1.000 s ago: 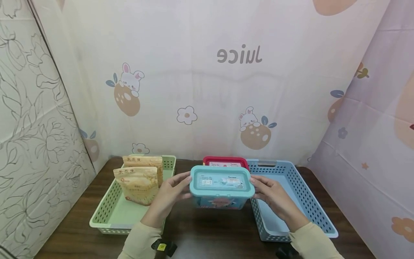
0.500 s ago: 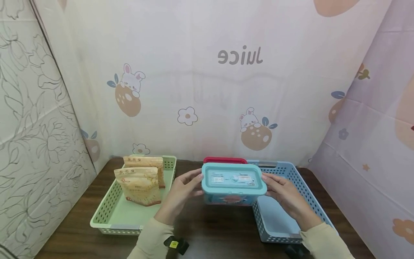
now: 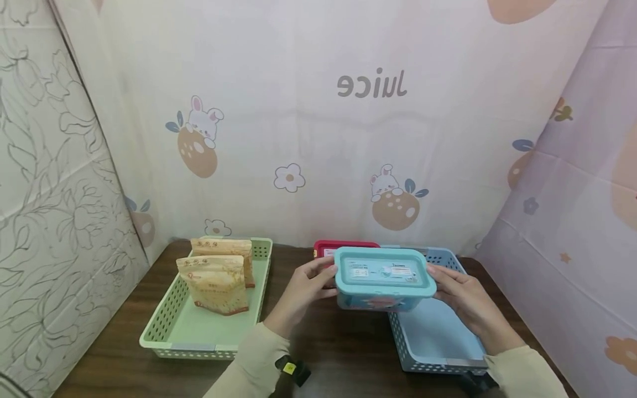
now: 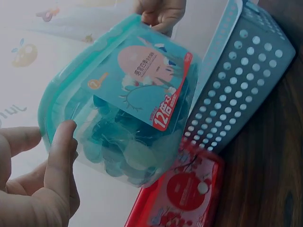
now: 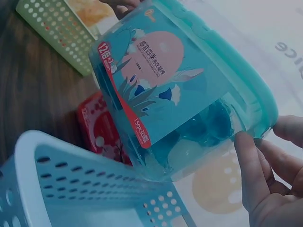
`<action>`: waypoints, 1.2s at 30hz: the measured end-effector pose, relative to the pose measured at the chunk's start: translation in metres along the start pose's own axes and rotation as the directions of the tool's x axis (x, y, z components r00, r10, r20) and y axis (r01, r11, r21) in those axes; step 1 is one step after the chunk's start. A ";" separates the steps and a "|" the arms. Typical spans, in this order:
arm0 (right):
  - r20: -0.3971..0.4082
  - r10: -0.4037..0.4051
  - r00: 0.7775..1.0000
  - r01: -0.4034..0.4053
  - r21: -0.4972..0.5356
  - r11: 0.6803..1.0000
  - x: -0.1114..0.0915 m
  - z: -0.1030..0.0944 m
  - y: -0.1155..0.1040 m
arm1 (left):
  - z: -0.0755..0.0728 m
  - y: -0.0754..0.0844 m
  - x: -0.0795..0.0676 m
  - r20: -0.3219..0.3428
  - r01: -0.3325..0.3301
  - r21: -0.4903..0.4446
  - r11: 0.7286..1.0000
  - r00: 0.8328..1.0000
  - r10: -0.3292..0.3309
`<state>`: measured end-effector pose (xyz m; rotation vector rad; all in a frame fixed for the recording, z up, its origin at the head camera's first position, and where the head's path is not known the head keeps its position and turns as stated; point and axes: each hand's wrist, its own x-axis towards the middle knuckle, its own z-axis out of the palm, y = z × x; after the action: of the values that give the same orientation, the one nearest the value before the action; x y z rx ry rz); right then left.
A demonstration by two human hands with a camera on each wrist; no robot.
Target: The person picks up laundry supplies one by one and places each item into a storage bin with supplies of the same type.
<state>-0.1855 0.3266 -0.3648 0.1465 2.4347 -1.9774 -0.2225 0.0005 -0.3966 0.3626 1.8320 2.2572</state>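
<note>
Between my two hands is a clear plastic tub of laundry capsules (image 3: pixel 385 273) with a turquoise lid and a printed turquoise label. My left hand (image 3: pixel 306 290) grips its left end and my right hand (image 3: pixel 465 296) its right end, fingers and thumbs at the lid's rim. Blue-green capsules show through the tub (image 4: pixel 123 151) in the left wrist view. It is held up off the table, over the left edge of the blue basket (image 3: pixel 430 331). Behind it, a red-lidded tub (image 3: pixel 343 244) is partly hidden; its red front (image 5: pixel 102 125) shows in the right wrist view.
On the left, a green basket (image 3: pixel 199 347) holds two yellow pouches, the front pouch (image 3: pixel 216 284) leaning before the rear pouch (image 3: pixel 226 247). Both baskets stand on a dark wooden table (image 3: pixel 338 342). A printed curtain (image 3: pixel 298 121) hangs behind.
Both hands have carried the turquoise-lidded tub rightward and slightly up, from the middle of the table to the blue basket's left edge. More of the green basket is uncovered.
</note>
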 end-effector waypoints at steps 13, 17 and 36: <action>-0.026 0.010 1.000 -0.008 0.084 0.996 -0.004 -0.037 0.005 | 0.033 0.005 0.013 0.103 0.003 -0.025 1.000 0.995 -0.001; -0.036 0.009 0.999 -0.006 0.065 0.998 -0.006 -0.048 0.009 | 0.044 0.006 0.016 0.125 0.016 -0.041 0.999 0.992 -0.011; -0.080 -0.006 0.997 0.005 -0.013 1.000 -0.007 -0.093 0.010 | 0.095 0.007 0.040 0.121 0.109 -0.132 0.985 0.988 -0.093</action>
<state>-0.1728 0.4194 -0.3553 0.2234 2.4976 -1.9950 -0.2305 0.0996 -0.3691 0.3579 1.5919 2.2298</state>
